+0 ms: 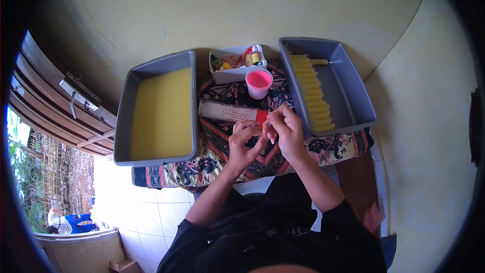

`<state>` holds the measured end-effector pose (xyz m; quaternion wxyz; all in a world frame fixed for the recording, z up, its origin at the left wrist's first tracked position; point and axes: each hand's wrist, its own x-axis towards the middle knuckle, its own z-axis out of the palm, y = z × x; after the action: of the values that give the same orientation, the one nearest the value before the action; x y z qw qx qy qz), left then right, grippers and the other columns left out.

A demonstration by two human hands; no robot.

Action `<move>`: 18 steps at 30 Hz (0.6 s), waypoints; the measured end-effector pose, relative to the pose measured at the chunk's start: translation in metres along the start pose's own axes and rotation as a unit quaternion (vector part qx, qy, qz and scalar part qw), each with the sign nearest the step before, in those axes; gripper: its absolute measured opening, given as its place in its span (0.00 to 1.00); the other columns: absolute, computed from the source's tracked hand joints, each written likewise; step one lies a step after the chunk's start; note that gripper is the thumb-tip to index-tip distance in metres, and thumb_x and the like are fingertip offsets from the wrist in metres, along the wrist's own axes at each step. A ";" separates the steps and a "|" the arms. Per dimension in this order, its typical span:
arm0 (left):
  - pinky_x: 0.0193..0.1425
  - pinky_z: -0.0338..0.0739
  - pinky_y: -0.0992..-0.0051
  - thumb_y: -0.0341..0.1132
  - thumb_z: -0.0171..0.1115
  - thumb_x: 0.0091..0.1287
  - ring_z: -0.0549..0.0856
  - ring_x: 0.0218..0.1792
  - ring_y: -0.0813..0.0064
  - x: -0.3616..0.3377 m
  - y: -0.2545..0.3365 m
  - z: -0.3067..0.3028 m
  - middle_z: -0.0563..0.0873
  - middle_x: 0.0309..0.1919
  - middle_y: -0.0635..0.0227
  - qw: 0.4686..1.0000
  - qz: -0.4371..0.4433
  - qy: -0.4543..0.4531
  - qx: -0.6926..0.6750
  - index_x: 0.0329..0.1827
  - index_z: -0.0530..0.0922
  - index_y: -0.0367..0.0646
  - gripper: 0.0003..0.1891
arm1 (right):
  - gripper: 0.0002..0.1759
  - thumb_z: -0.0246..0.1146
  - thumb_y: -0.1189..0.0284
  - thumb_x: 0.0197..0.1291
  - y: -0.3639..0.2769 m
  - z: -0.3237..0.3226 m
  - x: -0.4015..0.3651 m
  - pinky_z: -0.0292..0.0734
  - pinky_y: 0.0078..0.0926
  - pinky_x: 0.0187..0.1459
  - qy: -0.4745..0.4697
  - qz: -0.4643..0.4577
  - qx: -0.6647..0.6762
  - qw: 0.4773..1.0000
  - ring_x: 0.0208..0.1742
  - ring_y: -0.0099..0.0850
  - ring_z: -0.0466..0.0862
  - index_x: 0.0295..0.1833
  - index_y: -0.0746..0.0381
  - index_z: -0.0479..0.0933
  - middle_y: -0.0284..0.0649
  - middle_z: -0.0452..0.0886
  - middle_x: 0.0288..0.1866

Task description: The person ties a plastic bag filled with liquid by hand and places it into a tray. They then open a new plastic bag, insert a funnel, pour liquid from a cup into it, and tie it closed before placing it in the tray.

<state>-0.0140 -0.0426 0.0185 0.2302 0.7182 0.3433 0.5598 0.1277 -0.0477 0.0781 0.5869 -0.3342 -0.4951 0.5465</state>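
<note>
And here's the clear plastic packet [225, 111], flat on patterned cloth [233, 91]; over its red end, the right hand [289, 134] pinches thumb to forefinger, anything between too small to tell; the left hand [243, 145] curls close, its grip unclear; beyond the packet, a pink-filled cup [258, 92] and cluttered white box [235, 76]; left, a grey tub [125, 121] of yellow liquid [164, 114]; right, ridged yellow tubes [314, 96] in another tub [349, 98]

On the left stands a brown wooden door [48, 98] with a grey metal handle [74, 105]. Outside is one person in white and blue clothes [73, 223]. The pale wall [242, 5] has a thin crack [88, 12].
</note>
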 end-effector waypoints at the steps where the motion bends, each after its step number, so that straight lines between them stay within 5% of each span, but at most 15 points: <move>1: 0.53 0.70 0.66 0.30 0.70 0.53 0.83 0.43 0.66 -0.001 0.002 0.001 0.86 0.35 0.64 1.000 0.006 0.002 0.004 0.32 0.83 0.40 0.06 | 0.10 0.52 0.72 0.72 -0.001 -0.002 0.001 0.65 0.11 0.21 0.014 0.002 -0.008 1.000 0.20 0.15 0.71 0.34 0.62 0.67 0.36 0.77 0.24; 12: 0.50 0.64 0.71 0.31 0.69 0.54 0.84 0.40 0.71 0.005 0.014 -0.005 0.86 0.34 0.64 0.999 0.032 -0.023 -0.026 0.28 0.81 0.40 0.06 | 0.10 0.54 0.71 0.71 -0.025 -0.001 0.005 0.60 0.11 0.19 0.035 -0.039 0.002 0.999 0.18 0.14 0.67 0.34 0.62 0.68 0.32 0.73 0.21; 18: 0.48 0.71 0.71 0.30 0.67 0.59 0.83 0.40 0.73 -0.005 0.012 -0.002 0.86 0.36 0.64 0.986 -0.114 -0.048 -0.113 0.39 0.82 0.38 0.07 | 0.10 0.54 0.70 0.71 -0.028 -0.004 0.013 0.64 0.10 0.20 -0.012 -0.035 -0.038 0.999 0.19 0.14 0.71 0.37 0.63 0.70 0.35 0.78 0.24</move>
<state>-0.0138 -0.0542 0.0239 0.3886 0.6700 0.3455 0.5298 0.1388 -0.0395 0.1065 0.5871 -0.3321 -0.5335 0.5103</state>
